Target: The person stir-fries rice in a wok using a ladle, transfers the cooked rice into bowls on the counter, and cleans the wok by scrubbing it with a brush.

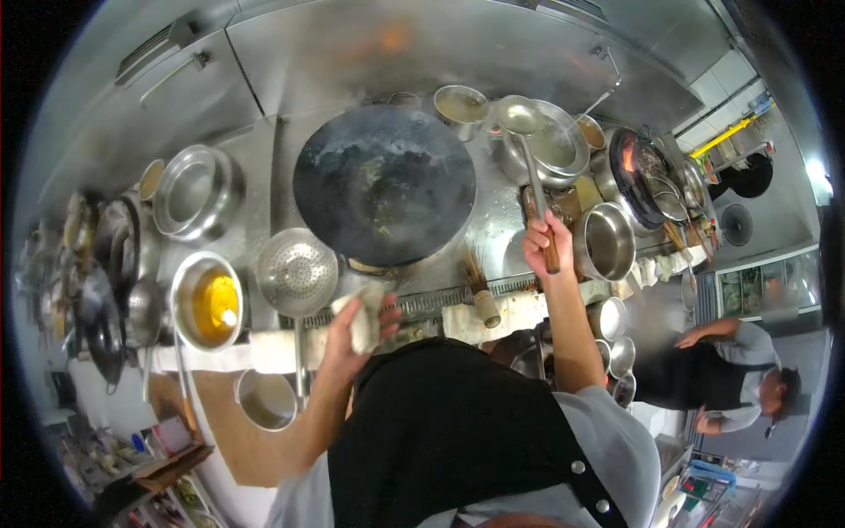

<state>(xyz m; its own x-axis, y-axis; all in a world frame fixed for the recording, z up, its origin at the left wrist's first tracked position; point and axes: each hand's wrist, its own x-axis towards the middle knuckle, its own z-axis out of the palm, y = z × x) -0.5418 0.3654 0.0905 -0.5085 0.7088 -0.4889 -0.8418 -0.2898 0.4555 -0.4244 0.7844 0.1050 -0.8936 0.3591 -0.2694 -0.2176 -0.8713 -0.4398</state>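
Note:
My left hand (352, 330) is closed around a folded pale cloth (366, 319), just below the near edge of a large dark wok (385, 187) with a little steam and liquid in it. My right hand (547, 242) grips the wooden handle of a ladle (521, 116). The ladle's bowl is over the far side, beside a steel pot of cloudy liquid (554, 141). Near my left hand lies a perforated strainer (297, 273). A bamboo brush (482, 295) rests between my hands at the stove's front edge.
A pot of yellow oil (208, 302) stands at left, near stacked steel bowls (187, 189). An empty steel pot (604, 242) is right of my right hand. Flames show at a burner (628, 157) farther right. A co-worker in a dark apron (682, 378) stands at the right.

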